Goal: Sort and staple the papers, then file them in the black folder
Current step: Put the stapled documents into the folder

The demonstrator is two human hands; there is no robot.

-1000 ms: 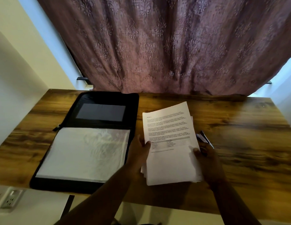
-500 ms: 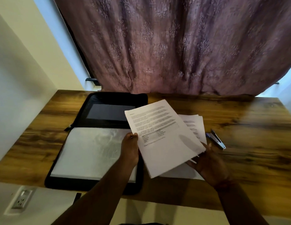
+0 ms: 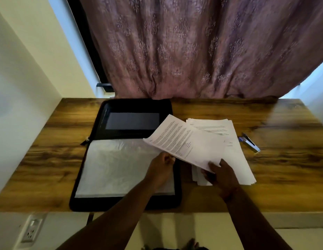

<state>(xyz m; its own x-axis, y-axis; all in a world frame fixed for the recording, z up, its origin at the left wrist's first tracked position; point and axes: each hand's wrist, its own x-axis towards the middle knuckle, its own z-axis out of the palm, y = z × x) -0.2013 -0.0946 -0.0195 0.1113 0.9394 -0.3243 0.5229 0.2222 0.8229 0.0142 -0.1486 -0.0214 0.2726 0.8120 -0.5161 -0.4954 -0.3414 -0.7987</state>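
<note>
The lifted sheet (image 3: 186, 141) hangs between both hands, its long axis slanting from far-left over the black folder (image 3: 121, 109) down to near-right; the left hand (image 3: 161, 166) pinches its near-left edge while the right hand (image 3: 222, 173) grips its near corner, fingers curled under. The remaining stack of papers (image 3: 234, 154) lies flat on the wooden desk (image 3: 283, 168) just right of the folder, partly under the sheet, nearer the right hand; the stapler (image 3: 250, 142) rests just beyond its right edge. The sheet is white with printed text, possibly several pages; the blur leaves that uncertain.
</note>
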